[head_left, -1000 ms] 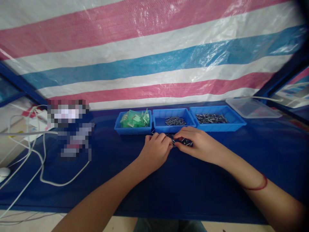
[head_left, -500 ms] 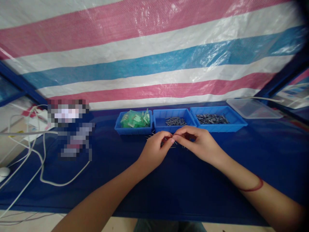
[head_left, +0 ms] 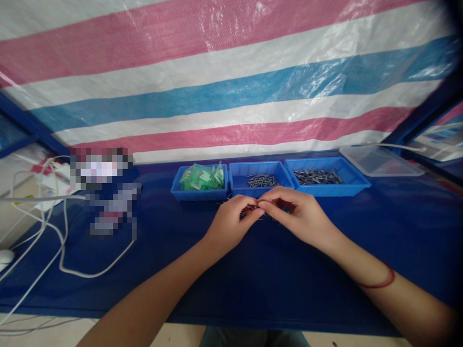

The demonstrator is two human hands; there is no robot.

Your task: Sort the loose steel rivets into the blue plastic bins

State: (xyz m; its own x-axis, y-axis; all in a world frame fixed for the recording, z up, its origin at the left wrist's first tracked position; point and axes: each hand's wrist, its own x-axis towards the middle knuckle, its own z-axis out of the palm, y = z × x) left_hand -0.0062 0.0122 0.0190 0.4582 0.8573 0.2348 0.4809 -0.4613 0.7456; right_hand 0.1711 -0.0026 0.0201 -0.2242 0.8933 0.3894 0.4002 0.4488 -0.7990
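My left hand point(head_left: 231, 224) and my right hand point(head_left: 294, 214) meet fingertip to fingertip just above the blue table point(head_left: 253, 270), in front of the middle blue tray point(head_left: 261, 181). Both pinch small dark metal pins point(head_left: 249, 209) between thumb and forefinger; a few more pins lie loose on the table under the hands. The middle tray holds a small heap of pins. The right blue tray point(head_left: 325, 178) holds more pins. The left blue tray point(head_left: 200, 182) is full of green plastic parts.
A clear plastic lid point(head_left: 378, 161) lies at the far right. White cables point(head_left: 54, 226) loop over the table's left side, with a white mouse point(head_left: 5, 256) at the left edge. A striped pink, white and blue tarp point(head_left: 231, 82) hangs behind.
Both hands rose from the pile of pins on the table and brought their fingertips together in a pinch; in the last half second they barely moved.
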